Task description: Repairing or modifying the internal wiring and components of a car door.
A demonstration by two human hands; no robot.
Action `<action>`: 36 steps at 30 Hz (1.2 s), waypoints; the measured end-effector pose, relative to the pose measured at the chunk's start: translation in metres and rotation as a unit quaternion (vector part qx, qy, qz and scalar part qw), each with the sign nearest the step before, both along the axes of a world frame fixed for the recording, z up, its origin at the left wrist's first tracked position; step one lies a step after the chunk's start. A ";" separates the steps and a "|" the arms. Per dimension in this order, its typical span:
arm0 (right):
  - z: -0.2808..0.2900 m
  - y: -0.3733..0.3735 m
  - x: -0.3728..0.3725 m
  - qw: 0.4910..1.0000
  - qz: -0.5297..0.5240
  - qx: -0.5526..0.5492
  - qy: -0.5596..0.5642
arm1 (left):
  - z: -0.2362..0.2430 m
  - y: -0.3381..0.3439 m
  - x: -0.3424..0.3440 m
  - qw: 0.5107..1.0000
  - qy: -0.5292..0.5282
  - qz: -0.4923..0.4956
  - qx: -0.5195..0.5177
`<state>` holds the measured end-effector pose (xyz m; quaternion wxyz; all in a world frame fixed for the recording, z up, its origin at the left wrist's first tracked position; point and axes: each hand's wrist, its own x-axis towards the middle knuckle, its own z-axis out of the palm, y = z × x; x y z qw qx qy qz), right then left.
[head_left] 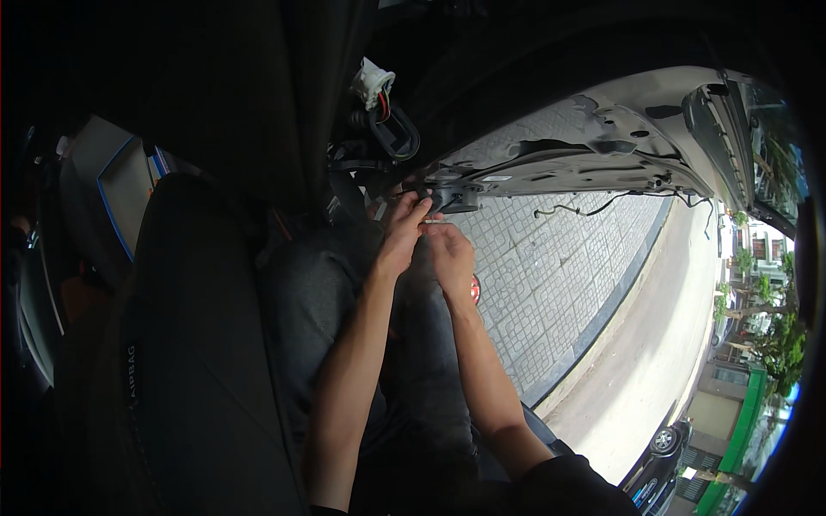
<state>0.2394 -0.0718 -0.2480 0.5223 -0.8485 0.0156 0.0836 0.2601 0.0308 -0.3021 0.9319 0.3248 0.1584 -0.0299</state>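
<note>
Both of my arms reach forward to the gap where the car door (533, 163) meets the body. My left hand (401, 234) is closed, its thumb and fingers pinched beside a dark metal bracket (458, 196) at the door's edge. Right beside it, my right hand (450, 256) is closed too, fingertips pressed together. A small pale sliver shows between the two sets of fingertips, too small to name. Above the hands hangs a white plug connector (373, 81) with red and yellow wires. A looped black cable piece (400, 139) dangles just under it.
A black seat (202, 301) stands at the left. The open door has its inner trim off, and a loose black cable (594, 209) hangs along it. Grey patterned paving (551, 267) lies outside. My dark-trousered legs (314, 288) are below my arms. A dark car (661, 464) is parked across the road.
</note>
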 end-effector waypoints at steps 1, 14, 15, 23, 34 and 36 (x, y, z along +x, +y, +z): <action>-0.003 0.001 0.001 1.000 0.005 -0.011 -0.010 | 0.000 0.000 -0.001 1.000 0.009 -0.002 0.009; -0.021 -0.013 0.009 0.977 0.030 -0.104 -0.183 | 0.000 -0.001 0.000 0.996 0.025 0.000 0.087; -0.022 -0.013 0.008 0.977 0.029 -0.104 -0.184 | 0.000 -0.001 0.000 0.996 0.012 0.005 0.086; -0.029 -0.016 0.005 0.975 0.028 -0.111 -0.190 | 0.001 -0.002 -0.002 0.996 0.024 0.004 0.091; -0.028 -0.020 0.016 0.962 0.023 -0.143 -0.230 | 0.000 -0.001 -0.001 0.988 0.015 -0.006 0.155; -0.026 -0.016 0.015 0.967 0.013 -0.127 -0.221 | -0.003 -0.001 0.000 0.987 0.012 -0.008 0.162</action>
